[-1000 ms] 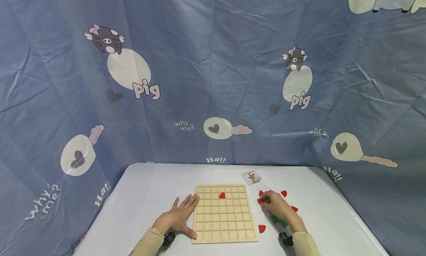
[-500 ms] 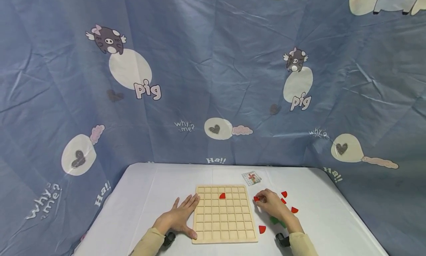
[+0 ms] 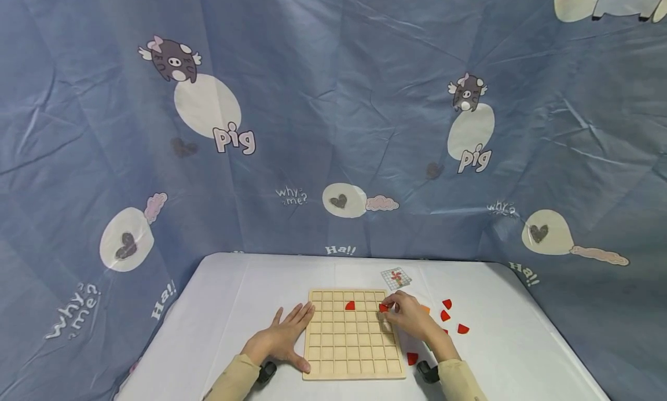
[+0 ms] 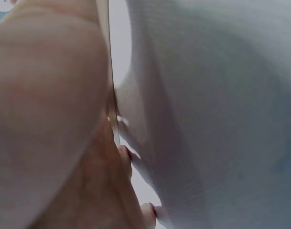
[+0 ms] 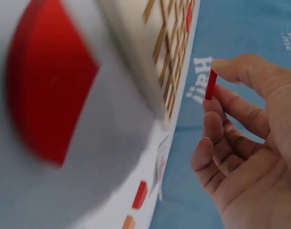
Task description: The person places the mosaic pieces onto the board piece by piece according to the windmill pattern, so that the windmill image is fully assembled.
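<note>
My left hand lies with fingers spread beside the wooden grid board, its fingertips and thumb at the board's left edge. In the left wrist view the hand fills the left side, close above the white surface. A red quarter-circle piece sits in an upper cell of the board. My right hand pinches a second red piece above the board's upper right edge. The right wrist view shows this red piece edge-on between thumb and forefinger, the other fingers loosely curled.
Several loose red pieces lie right of the board, one near its lower right corner. An orange piece shows partly behind my right hand. A gridded picture card lies beyond the board. A blue printed curtain hangs behind the table.
My right hand has moved left with the red piece, from the loose pieces to the board's edge. The orange piece has come into view; the green pieces are now hidden. My left hand stays put.
</note>
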The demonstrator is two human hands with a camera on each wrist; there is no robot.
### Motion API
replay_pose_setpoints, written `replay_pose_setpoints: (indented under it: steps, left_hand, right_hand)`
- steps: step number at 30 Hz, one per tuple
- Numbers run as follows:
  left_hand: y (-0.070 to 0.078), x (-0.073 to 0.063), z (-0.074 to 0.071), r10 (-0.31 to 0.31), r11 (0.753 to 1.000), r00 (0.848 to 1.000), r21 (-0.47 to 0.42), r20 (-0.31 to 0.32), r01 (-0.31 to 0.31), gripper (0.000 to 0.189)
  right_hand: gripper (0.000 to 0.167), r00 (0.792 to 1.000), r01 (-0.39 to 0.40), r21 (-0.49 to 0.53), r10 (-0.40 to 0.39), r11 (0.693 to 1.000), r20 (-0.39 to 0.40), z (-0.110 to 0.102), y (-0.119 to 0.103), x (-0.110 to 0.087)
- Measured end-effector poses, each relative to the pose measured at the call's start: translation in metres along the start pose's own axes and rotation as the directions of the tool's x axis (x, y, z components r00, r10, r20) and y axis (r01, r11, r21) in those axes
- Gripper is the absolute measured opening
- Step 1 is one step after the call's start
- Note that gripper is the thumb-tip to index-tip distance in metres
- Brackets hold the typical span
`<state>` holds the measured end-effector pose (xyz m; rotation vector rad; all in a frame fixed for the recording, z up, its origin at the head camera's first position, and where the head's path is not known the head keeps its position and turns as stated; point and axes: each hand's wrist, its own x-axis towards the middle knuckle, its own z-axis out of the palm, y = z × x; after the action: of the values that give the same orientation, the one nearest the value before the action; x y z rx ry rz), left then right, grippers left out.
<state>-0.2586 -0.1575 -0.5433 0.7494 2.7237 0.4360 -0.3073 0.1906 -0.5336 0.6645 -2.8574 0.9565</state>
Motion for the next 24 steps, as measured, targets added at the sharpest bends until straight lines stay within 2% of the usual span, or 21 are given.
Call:
replay_pose_setpoints:
  steps: [3, 10, 15, 24]
  left_hand:
    - [0.0, 0.0, -0.001, 0.0, 1.0, 1.0, -0.004, 0.002, 0.0, 0.134]
    - [0.002, -0.001, -0.002, -0.003, 1.0, 1.0, 0.001, -0.004, 0.003, 0.134]
    - [0.001, 0.0, -0.003, 0.001, 1.0, 1.0, 0.006, -0.007, -0.001, 0.134]
    - [0.001, -0.001, -0.002, 0.004, 1.0, 1.0, 0.012, 0.001, -0.004, 0.133]
  right_hand:
    - [0.017, 0.999, 0.048, 0.004, -0.048, 0.999, 0.013, 0.001, -0.006, 0.003]
    - [0.018, 0.996, 0.064, 0.023, -0.066, 0.998, 0.065, 0.01, -0.02, 0.01]
    - [0.018, 0.99, 0.104, 0.028, -0.106, 0.994, 0.093, 0.019, -0.028, 0.016]
    - [0.017, 0.983, 0.103, 0.037, -0.108, 0.994, 0.149, 0.039, -0.035, 0.023]
